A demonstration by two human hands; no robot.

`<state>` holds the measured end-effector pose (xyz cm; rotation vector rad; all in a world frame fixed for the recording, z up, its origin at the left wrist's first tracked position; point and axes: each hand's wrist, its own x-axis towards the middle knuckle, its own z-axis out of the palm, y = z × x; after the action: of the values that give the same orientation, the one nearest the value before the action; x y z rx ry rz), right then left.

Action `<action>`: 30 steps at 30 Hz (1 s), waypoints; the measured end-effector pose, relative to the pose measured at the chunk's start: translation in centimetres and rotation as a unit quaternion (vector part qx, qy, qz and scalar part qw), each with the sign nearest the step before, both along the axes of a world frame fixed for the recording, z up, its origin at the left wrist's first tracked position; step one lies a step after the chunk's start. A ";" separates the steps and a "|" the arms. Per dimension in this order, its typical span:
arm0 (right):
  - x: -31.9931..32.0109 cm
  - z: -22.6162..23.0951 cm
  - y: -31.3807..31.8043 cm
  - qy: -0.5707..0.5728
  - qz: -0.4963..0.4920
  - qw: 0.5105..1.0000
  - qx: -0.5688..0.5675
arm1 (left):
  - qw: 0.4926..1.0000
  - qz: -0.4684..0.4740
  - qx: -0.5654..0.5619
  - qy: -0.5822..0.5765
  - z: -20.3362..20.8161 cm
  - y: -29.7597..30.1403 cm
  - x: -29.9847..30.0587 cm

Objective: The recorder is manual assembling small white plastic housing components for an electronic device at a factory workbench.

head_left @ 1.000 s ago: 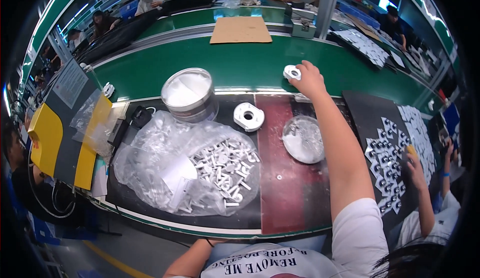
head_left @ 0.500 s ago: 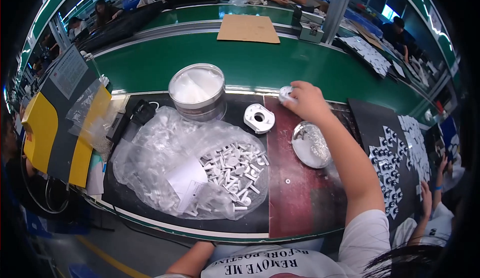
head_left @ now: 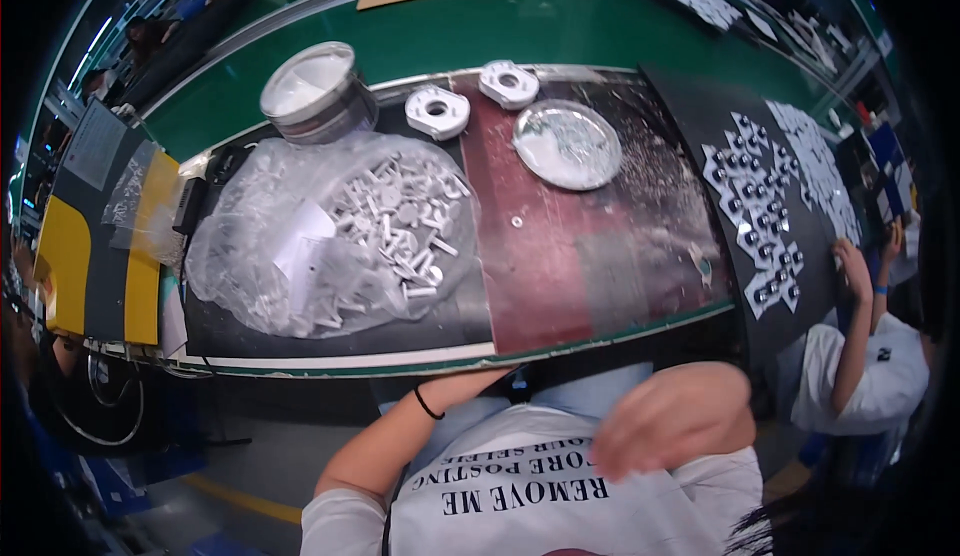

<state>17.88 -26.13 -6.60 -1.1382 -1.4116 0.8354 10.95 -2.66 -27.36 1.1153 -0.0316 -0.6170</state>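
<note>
My right hand is off the table, in front of my shirt, smeared by motion; its fingers cannot be made out and nothing shows in it. My left hand, beyond a black wrist band, goes under the table's front edge, where its fingers are hidden. Two white round parts with centre holes stand at the back: one disc-shaped part left of the red mat and another at the mat's rear edge. Just before the latter is a round metal dish with small clear and whitish bits.
An open clear plastic bag spills white pin-like pieces. Behind it stands a metal tin. A small white ring lies on the red mat. Black-topped pieces lie at right, near another person's hand.
My right hand has let go of the white part at the back and drawn toward my body. The view has tilted downward, showing more of my lap.
</note>
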 end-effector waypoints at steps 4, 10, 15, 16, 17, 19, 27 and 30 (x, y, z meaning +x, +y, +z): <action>-4.8 -9.5 -1.2 0.013 -0.261 0.952 -0.157 | 0.998 -0.020 0.042 -0.039 4.7 -2.6 -0.2; -6.5 -12.0 -0.8 0.056 -0.396 0.900 -0.171 | 0.987 -0.070 0.119 -0.080 5.6 -3.1 -0.9; -7.1 -12.7 -0.8 0.101 -0.407 0.892 -0.170 | 0.970 -0.069 0.158 -0.173 7.0 -3.7 -1.1; -7.4 -13.7 -1.1 0.102 -0.407 0.892 -0.170 | 0.962 -0.078 0.165 -0.201 7.1 -3.8 -1.1; -7.6 -15.2 -1.5 0.133 -0.463 0.864 -0.148 | 0.968 -0.059 0.155 -0.187 6.9 -3.8 -1.2; -8.0 -17.3 -1.5 0.293 -0.551 0.776 -0.084 | 0.991 -0.005 0.096 -0.097 5.5 -3.8 -1.4; -8.0 -17.3 -1.2 0.081 -0.549 0.810 -0.191 | 0.997 0.063 -0.021 0.037 4.0 -4.5 -0.8; -8.3 -17.3 -0.4 -0.017 -0.576 0.784 -0.233 | 0.994 0.075 -0.024 0.076 3.2 -5.1 -0.9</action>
<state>9.60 -26.50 -23.89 -2.0501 -0.2826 0.2273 10.00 -7.73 -24.17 1.0118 0.1663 -0.5612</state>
